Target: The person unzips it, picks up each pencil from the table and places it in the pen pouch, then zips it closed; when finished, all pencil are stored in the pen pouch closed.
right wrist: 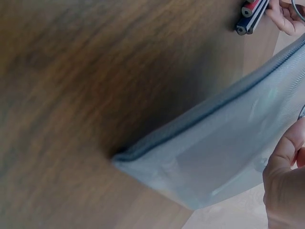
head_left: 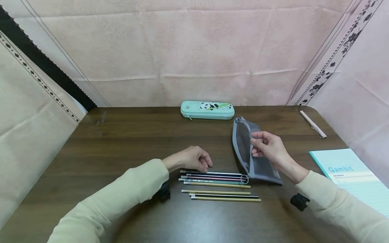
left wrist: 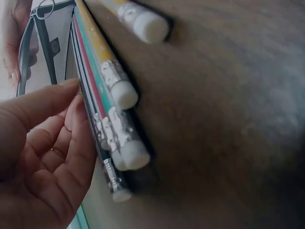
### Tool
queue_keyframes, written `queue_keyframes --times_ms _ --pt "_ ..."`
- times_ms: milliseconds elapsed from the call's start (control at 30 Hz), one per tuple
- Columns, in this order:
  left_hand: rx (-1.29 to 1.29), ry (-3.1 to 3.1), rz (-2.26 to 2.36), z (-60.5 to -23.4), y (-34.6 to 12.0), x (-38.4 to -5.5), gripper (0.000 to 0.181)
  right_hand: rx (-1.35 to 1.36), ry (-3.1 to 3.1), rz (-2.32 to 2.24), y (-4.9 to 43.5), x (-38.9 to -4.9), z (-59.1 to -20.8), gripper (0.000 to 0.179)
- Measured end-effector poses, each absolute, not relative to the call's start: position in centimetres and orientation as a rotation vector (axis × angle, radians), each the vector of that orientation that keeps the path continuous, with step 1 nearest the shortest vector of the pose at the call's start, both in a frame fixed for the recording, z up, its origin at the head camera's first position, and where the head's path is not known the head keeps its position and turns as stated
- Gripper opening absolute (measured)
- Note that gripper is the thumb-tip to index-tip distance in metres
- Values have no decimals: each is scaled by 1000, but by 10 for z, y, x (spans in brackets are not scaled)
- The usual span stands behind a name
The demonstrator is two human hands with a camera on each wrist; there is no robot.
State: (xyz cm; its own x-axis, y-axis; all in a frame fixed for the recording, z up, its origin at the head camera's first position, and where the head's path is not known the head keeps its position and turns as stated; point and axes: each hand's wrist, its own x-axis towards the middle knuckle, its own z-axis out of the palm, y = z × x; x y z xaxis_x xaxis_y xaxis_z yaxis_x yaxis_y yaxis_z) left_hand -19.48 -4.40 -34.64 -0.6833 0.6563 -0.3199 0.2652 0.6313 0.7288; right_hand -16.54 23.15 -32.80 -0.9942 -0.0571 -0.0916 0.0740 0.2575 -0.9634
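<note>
My right hand (head_left: 268, 147) pinches the edge of a grey see-through pencil pouch (head_left: 264, 168), holding its unzipped mouth apart. A metal ring (head_left: 244, 179) hangs from the zip end, over the pencils. My left hand (head_left: 196, 159) is at the far side of a row of pencils (head_left: 212, 180) with white erasers. In the left wrist view its thumb and bent fingers come together right at the outermost dark pencil (left wrist: 113, 177); I cannot tell whether they grip it. Closer to me, three more pencils (head_left: 225, 198) lie apart from the row.
A mint-green panda pencil case (head_left: 207, 110) lies at the table's back edge. At the right are a white pen (head_left: 313, 124) and a light-blue Gambit notepad (head_left: 349, 168). Cloth sheets (head_left: 194, 50) hang behind and beside the brown wooden table (head_left: 127, 135).
</note>
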Motion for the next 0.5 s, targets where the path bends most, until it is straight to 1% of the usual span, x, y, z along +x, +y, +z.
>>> queue_keyframes --times_ms 167,333,400,500 --pt "850 2340 796 -346 -46 -190 11 11 2418 -1823 233 -165 -329 43" --pt "1023 2401 677 -345 -47 -190 12 13 2440 -1814 233 -163 -329 42" --pt "1028 2418 639 -342 -49 -192 13 15 2441 -1816 233 -162 -328 41" --pt "938 2395 647 -336 -55 -198 13 16 2436 -1822 232 -162 -326 40"
